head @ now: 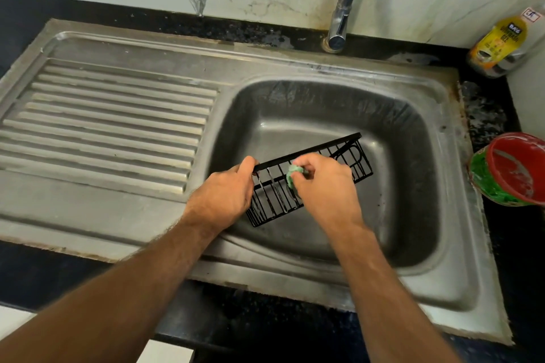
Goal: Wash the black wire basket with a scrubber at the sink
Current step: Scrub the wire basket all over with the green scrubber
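Note:
The black wire basket hangs tilted over the steel sink bowl, its long rim running up to the right. My left hand grips the basket's left end at the rim. My right hand pinches a small green scrubber and presses it against the wires near the basket's middle. Part of the basket is hidden behind my right hand.
A chrome tap stands behind the bowl, with no water running. The ribbed drainboard lies to the left. A yellow dishwash gel bottle and a red-and-green tub sit on the black counter at the right.

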A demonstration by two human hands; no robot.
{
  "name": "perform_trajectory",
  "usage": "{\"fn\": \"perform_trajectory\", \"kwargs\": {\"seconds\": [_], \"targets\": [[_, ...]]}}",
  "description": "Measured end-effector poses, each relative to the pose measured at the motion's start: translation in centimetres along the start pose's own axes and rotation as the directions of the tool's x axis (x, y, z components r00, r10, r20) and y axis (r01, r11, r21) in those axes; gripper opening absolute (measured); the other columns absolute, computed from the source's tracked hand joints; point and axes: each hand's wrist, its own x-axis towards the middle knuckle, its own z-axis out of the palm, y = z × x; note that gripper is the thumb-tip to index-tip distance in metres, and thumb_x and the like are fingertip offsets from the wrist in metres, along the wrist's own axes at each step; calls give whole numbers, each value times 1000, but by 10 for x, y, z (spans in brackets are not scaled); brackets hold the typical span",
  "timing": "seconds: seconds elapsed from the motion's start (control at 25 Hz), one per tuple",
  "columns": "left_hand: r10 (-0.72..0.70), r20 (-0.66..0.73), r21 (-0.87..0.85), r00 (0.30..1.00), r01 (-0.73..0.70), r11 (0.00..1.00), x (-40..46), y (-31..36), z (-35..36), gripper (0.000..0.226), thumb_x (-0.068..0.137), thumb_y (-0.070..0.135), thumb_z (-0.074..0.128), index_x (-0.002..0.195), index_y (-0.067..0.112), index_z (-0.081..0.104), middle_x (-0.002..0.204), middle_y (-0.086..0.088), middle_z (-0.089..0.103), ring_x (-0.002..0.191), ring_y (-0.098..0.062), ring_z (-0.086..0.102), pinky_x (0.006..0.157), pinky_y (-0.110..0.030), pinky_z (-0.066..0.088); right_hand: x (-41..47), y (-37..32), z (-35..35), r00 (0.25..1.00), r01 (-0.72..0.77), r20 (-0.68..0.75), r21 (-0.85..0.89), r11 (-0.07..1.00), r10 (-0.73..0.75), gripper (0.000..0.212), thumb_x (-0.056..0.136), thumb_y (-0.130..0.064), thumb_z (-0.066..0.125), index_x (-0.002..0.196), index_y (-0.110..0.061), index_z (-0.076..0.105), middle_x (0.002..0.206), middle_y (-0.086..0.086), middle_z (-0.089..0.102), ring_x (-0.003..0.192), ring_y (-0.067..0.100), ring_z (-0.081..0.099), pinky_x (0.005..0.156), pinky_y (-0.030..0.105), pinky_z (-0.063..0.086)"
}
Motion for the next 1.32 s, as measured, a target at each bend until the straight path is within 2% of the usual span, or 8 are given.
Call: {"fn": "perform_trajectory", "kwargs": {"seconds": [0.2,0.4,0.56,0.68,0.76,0.96,1.12,1.32], "targets": [[-5,7,5,1000,5,1000,0,0,1,13,107,29,31,119,25,35,119,-2,63,94,-36,63,69,-47,51,-18,15,-6,993,-43,99,-150,988,58,12,96,-20,65,105,-27,69,94,-9,67,81,3,64,78,23,59],[-11,18,-3,1000,11,1000,1,0,0,14,108,30,31,120,25,36,121,-4,64,97,-35,64,69,-44,47,6,-5,3,998,57,-6,-104,993,-58,13,97,-19,62,105,-23,70,95,-5,71,84,7,64,82,23,54],[-17,14,4,1000,17,1000,1,0,-1,14,109,30,31,121,25,37,120,-4,64,97,-35,64,67,-42,45,4,-1,7,1000,28,-8,-113,993,-29,6,96,-23,62,96,-24,68,85,-8,69,79,8,65,78,31,59],[-14,5,4,1000,14,1000,1,0,0,17,108,28,32,123,25,38,118,-3,64,95,-35,65,66,-42,45,-17,14,-4,994,-21,103,-178,984,40,8,94,-22,65,91,-27,69,81,-12,66,73,1,63,65,20,56],[-15,1,0,1000,15,1000,1,0,0,17,108,27,32,123,26,38,117,-3,65,94,-34,64,66,-42,44,-15,14,-12,996,-25,81,-162,987,39,9,93,-23,67,89,-30,70,79,-15,67,72,-1,63,63,16,54],[-5,1,4,1000,5,1000,1,0,0,15,108,28,32,122,26,37,117,-5,65,95,-35,64,66,-42,44,17,-5,-1,1000,15,-2,-34,999,-15,6,94,-26,68,98,-27,72,86,-11,69,79,2,64,79,24,56],[1,3,13,1000,-1,1000,1,0,0,17,107,26,32,123,25,37,115,-4,65,92,-34,63,65,-41,42,-8,13,2,997,-73,21,-49,996,75,5,93,-27,68,96,-27,72,81,-14,68,72,-1,65,69,19,58],[-10,13,-5,1000,10,1000,1,1,0,13,108,25,31,120,24,35,107,-4,63,82,-27,58,64,-43,46,-20,19,2,995,-89,34,-86,992,93,23,92,-26,72,114,-26,70,96,-4,72,87,9,67,84,32,60]]}}
